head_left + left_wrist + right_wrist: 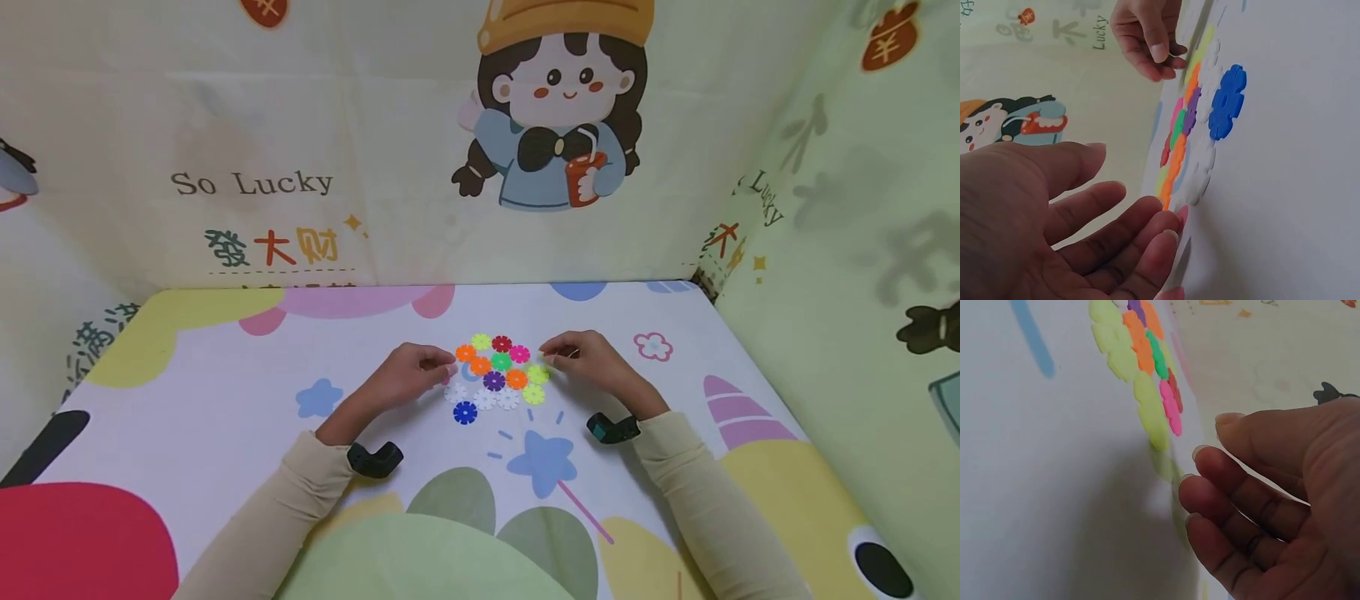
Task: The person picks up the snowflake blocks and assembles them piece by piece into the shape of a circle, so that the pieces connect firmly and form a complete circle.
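Several flower-shaped plastic discs lie flat in a close cluster on the table. Among them are a red disc (502,343), a pink disc (519,354), a green disc (501,362), a purple disc (493,381), an orange disc (516,379), a yellow-green disc (533,394) and pale white discs (484,399). A dark blue disc (1227,103) sits at the near side. My left hand (415,372) is at the cluster's left edge, fingers loosely bent, nothing visible between thumb and fingers. At the right edge, my right hand (588,360) hovers with relaxed, empty fingers close to the yellow-green discs.
A printed cloth (247,450) with stars and cartoon shapes covers the table. Behind it hangs a patterned curtain (405,167), with another panel (847,250) along the right. Dark wrist devices (375,460) sit on both forearms, below beige sleeves (705,500).
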`<state>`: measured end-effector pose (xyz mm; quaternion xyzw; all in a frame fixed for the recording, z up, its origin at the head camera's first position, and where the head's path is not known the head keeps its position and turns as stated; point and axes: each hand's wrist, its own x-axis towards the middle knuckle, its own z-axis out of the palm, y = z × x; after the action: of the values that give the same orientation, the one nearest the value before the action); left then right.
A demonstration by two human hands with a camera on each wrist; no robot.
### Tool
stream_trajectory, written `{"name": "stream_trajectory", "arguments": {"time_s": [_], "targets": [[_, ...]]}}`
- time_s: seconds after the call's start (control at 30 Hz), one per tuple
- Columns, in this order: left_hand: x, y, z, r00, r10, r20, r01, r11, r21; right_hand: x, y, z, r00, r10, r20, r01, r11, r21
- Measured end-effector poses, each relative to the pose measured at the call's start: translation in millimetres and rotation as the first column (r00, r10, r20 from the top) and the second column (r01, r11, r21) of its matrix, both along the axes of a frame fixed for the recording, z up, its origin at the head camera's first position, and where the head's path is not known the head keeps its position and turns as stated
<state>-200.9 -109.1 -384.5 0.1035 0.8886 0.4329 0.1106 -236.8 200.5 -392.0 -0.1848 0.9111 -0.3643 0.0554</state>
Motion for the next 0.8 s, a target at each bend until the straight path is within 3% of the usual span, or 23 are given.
{"name": "stream_trajectory", "arguments": {"time_s": [0.37,0.8], "targets": [[2.9,2.9,-8.7,0.996,-0.074,-0.05,0.072,0.997,-0.036,6.5,-4.3,-2.1,0.999,0.033,0.025,-0.032,0.999,-0.012],[6.1,4.8,-12.7,0.98,-0.16,-0.115,0.153,0.986,-0.062,14.4,-12.7,-11.2,1.0,0.023,-0.019,-0.023,0.999,0.023]]}}
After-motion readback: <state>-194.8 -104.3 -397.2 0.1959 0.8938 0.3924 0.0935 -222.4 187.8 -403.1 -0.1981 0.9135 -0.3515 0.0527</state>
